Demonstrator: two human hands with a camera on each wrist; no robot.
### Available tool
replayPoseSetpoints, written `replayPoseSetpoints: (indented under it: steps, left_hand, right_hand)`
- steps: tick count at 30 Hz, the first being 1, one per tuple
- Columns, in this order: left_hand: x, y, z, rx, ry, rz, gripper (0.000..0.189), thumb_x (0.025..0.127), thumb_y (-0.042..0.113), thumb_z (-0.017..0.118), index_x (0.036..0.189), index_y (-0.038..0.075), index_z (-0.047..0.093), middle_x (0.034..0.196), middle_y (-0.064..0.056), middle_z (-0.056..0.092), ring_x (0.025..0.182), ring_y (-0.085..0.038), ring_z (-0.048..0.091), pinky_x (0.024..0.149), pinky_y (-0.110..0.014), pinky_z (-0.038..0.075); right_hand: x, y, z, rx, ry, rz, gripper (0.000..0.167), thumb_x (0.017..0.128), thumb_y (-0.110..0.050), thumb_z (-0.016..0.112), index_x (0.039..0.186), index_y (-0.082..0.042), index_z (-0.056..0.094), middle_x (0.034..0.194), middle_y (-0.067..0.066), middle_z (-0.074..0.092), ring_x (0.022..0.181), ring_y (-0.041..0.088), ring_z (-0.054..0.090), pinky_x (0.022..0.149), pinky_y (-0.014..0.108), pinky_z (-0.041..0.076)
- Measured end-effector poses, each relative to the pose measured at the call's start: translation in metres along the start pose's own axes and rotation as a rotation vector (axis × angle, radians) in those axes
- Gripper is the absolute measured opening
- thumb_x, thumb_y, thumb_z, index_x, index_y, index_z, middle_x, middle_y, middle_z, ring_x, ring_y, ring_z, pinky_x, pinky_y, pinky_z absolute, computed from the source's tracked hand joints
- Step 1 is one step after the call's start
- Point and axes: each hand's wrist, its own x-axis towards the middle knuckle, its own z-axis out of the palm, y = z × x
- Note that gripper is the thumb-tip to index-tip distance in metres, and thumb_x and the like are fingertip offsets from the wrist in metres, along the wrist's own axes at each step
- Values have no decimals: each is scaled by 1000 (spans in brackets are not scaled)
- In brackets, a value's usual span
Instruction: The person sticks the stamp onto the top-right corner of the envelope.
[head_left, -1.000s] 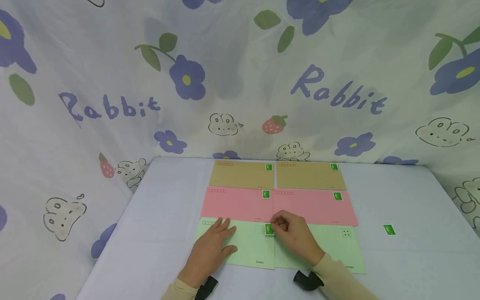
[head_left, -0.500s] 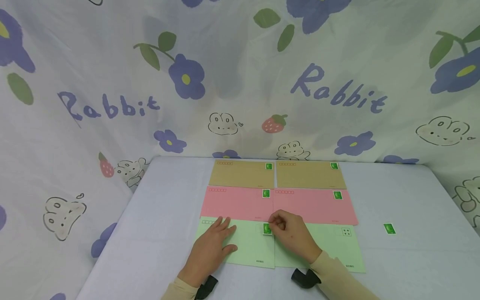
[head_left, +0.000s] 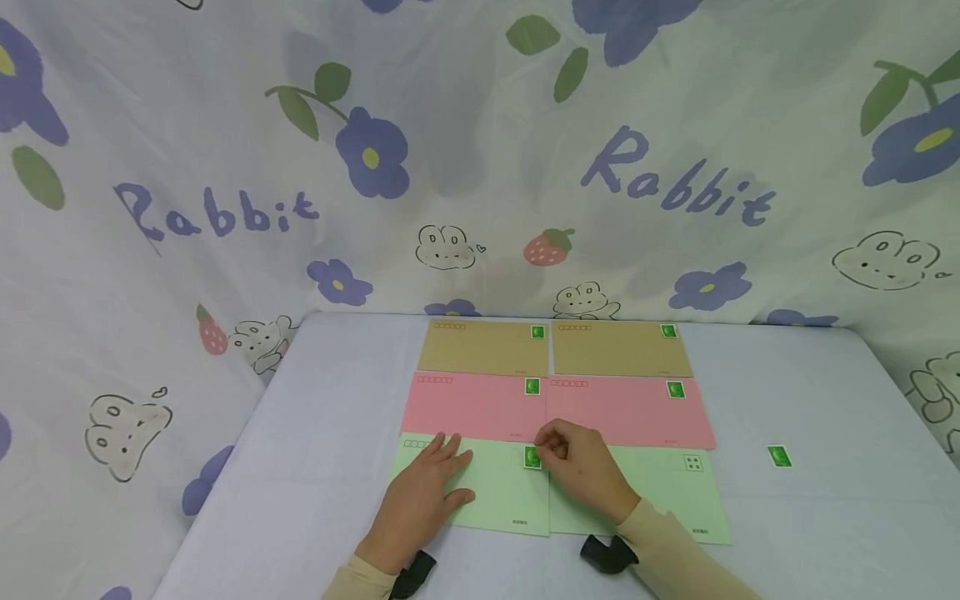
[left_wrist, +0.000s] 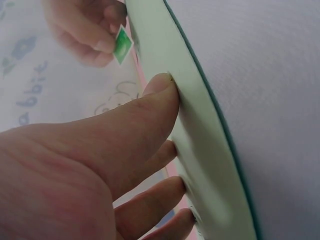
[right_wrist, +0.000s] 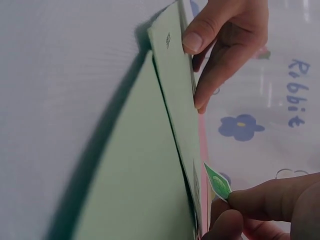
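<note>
My right hand [head_left: 588, 468] pinches a small green postage stamp [head_left: 532, 457] by its edge, between thumb and forefinger. In the head view the stamp overlaps the upper right corner of the left light green envelope [head_left: 498, 502]; both wrist views show it tilted, close over the paper [right_wrist: 218, 183]. My left hand [head_left: 417, 502] rests on that same envelope with fingers spread, and the left wrist view shows its fingertips pressing the paper. Right of it lies another light green envelope [head_left: 660, 492], a printed dotted square in its upper right corner, partly covered by my right hand.
Two pink envelopes [head_left: 468, 408] and two brown envelopes [head_left: 622, 350] lie in rows behind, each bearing a green stamp. A loose green stamp [head_left: 779, 456] lies on the white-covered table [head_left: 817, 533] to the right. A printed rabbit cloth [head_left: 480, 150] hangs behind.
My right hand has shifted slightly left, bringing the stamp from the envelope's right edge inward over its corner. My left hand has stayed in place.
</note>
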Motion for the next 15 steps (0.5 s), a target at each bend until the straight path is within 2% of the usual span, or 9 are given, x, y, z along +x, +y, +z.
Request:
replayPoseSetpoints:
  steps: [7,15]
  left_hand:
    - [1,0,0,-7,-4,0,55,82,26,82,130,1,67,145,-19,53,141,-36,42,106,-48,46]
    - [1,0,1,0,1,-3,55,83,27,82,129,2,67,145,-18,53,141,-36,42,106,-48,46]
  right_hand:
    - [1,1,0,-7,-13,-10,3,90,-7,71,90,-9,70,76,-8,61,68,9,54,63,21,48]
    - [1,-1,1,-63,-3,-5,9,88,-5,72,87,-13,69,74,-10,59,67,9,53,62,21,48]
